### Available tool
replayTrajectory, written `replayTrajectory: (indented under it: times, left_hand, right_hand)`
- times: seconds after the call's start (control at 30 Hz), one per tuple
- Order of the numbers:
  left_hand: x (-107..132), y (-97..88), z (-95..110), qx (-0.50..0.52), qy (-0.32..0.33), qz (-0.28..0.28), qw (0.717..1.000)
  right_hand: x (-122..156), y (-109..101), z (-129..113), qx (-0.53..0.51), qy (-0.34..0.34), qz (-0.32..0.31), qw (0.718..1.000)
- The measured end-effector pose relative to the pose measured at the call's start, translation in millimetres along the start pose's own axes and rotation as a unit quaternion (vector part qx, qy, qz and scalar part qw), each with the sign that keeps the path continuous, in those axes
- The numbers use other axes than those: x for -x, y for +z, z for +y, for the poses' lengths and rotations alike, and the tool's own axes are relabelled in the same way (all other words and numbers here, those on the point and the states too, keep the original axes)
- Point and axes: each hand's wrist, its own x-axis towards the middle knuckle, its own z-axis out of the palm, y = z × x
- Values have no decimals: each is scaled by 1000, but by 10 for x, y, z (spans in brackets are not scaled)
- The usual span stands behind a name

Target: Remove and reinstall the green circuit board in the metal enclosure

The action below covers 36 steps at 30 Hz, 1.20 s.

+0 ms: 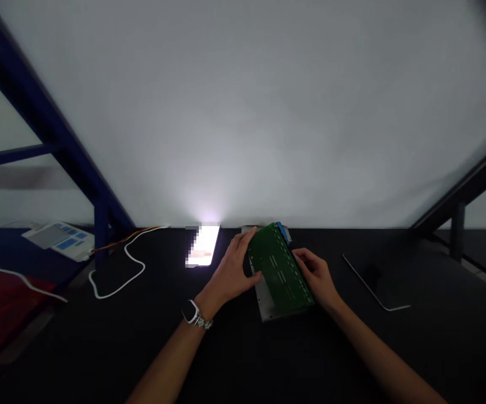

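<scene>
A green circuit board (280, 270) with rows of white markings sits over a grey metal plate (265, 303) on the dark table (243, 348), close to the white wall. My left hand (231, 270), with a watch on its wrist, grips the board's left edge, fingers curled around it. On the other side, my right hand (316, 278) is closed on the board's right edge. A blue connector (283, 230) shows at the board's far end.
A lit phone (203, 246) lies left of the board. Further left are a white cable (119, 278), a white device with blue buttons (60, 238) and a blue frame post (100, 224). A thin bent metal rod (373, 292) lies to the right.
</scene>
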Motion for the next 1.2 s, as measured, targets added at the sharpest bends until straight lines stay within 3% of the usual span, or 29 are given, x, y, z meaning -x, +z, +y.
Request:
replayTrajectory:
  times: [0.23,0.47,0.77,1.07,1.2]
  left_hand:
    - [28,-78,17,-46,13,19,999]
    - [12,-159,161,-39,27,58,997]
    - [2,-159,137,12,21,83,996]
    - [5,-148,113,-2,32,94,995]
    - [11,-95,127,18,24,100,994]
  right_hand:
    - [6,-25,-110,-11,61,-54,997]
    - [0,-21,-126,66,-13,-67,996]
    - [31,21,-231,-78,78,-126,986]
    - [52,39,-310,-111,99,-82,985]
    - [56,73,-245,-131,112,-97,980]
